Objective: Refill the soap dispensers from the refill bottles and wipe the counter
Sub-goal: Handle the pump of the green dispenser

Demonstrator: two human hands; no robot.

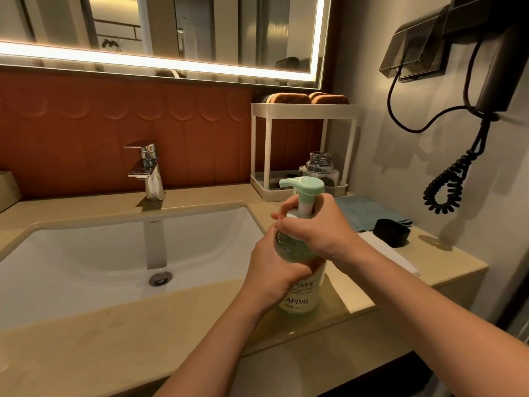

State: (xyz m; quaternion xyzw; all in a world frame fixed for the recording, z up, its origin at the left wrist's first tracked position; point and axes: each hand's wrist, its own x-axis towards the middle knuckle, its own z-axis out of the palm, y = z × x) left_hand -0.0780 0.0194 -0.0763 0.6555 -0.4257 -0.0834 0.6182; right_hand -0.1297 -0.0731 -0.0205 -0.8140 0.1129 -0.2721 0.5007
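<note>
On counter (86, 353), at 3 o'clock of sink (86, 253): bottle (300, 299) upright, cloth (369, 210) at its 2 o'clock. Wrapped round bottle body, left hand (274, 270); curled tight on collar of pump (303, 186), right hand (312, 224). Likely unscrewing 1 refill. Next: steady twist, pump lifted out, then pour into open jar (317, 167) at 12 o'clock.

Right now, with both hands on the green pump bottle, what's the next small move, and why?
Probably turn the right hand at the neck to unscrew the pump head while the left hand steadies the pump bottle. The pump head is still seated, the right grip is curled round its base, and the clear bottle behind stands open-mouthed, seemingly ready to be filled.
</note>
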